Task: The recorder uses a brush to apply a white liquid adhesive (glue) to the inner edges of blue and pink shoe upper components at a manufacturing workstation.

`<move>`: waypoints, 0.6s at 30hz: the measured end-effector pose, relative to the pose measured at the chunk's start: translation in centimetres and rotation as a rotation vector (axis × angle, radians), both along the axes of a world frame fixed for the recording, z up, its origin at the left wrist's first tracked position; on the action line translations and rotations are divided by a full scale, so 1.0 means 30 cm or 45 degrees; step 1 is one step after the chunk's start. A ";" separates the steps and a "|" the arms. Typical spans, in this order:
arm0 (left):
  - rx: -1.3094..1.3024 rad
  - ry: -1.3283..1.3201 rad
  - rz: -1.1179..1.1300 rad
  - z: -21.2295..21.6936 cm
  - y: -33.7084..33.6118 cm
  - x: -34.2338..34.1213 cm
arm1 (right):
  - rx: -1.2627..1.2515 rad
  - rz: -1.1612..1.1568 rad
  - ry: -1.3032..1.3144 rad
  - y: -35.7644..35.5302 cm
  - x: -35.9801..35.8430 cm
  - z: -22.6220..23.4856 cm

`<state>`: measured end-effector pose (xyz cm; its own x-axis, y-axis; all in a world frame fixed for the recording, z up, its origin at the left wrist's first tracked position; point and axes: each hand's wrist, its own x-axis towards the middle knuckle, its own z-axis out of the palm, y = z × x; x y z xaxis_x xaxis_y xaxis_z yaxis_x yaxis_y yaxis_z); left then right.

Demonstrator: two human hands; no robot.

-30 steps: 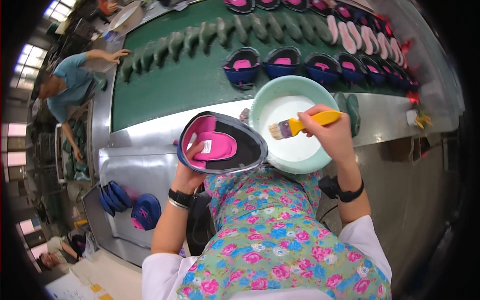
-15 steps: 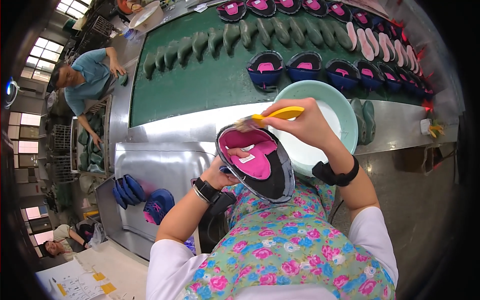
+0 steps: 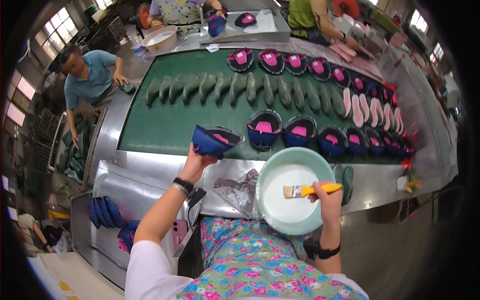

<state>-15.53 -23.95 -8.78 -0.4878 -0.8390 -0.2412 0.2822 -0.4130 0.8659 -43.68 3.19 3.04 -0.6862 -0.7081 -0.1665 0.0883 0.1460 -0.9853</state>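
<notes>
My left hand [image 3: 196,166] grips a navy shoe upper [image 3: 209,144] with a pink and black inside, holding it at the near edge of the green belt [image 3: 150,131]. The upper is tilted on its side, and some fingers are hidden beneath it. In my right hand [image 3: 327,199] is a paintbrush [image 3: 322,188] with a yellow handle. Its pale bristles point left above the white liquid [image 3: 280,207] in a light green basin [image 3: 316,216]. I cannot tell whether the bristles touch the liquid. Close to my left hand, several similar uppers [image 3: 263,138] stand in a row.
Dark green foot-shaped lasts [image 3: 207,86] line the belt's middle, with pink insoles [image 3: 357,110] to their right. More uppers [image 3: 270,61] form the far row. A crumpled plastic sheet [image 3: 239,192] lies left of the basin. Co-workers stand left and across; a metal tray [image 3: 145,190] holds navy uppers.
My left hand has carried the upper forward and left to the belt, turning it. My right hand has drawn the brush off the upper and down over the basin. The view has shifted.
</notes>
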 end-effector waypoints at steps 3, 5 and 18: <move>0.069 0.113 0.107 -0.155 -0.150 -0.142 | -0.042 0.098 -0.001 -0.022 0.028 -0.007; 0.320 0.220 0.032 -0.251 -0.184 -0.200 | 0.024 0.025 -0.005 -0.034 0.055 -0.004; -0.077 -0.001 0.576 0.342 0.173 0.814 | -0.064 0.250 0.439 -0.134 0.145 0.049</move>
<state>8.90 -18.77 1.48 -0.0689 -0.9802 -0.1856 0.4220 -0.1972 0.8849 -39.32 -0.84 4.50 -0.5466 -0.8327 0.0879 -0.2735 0.0783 -0.9587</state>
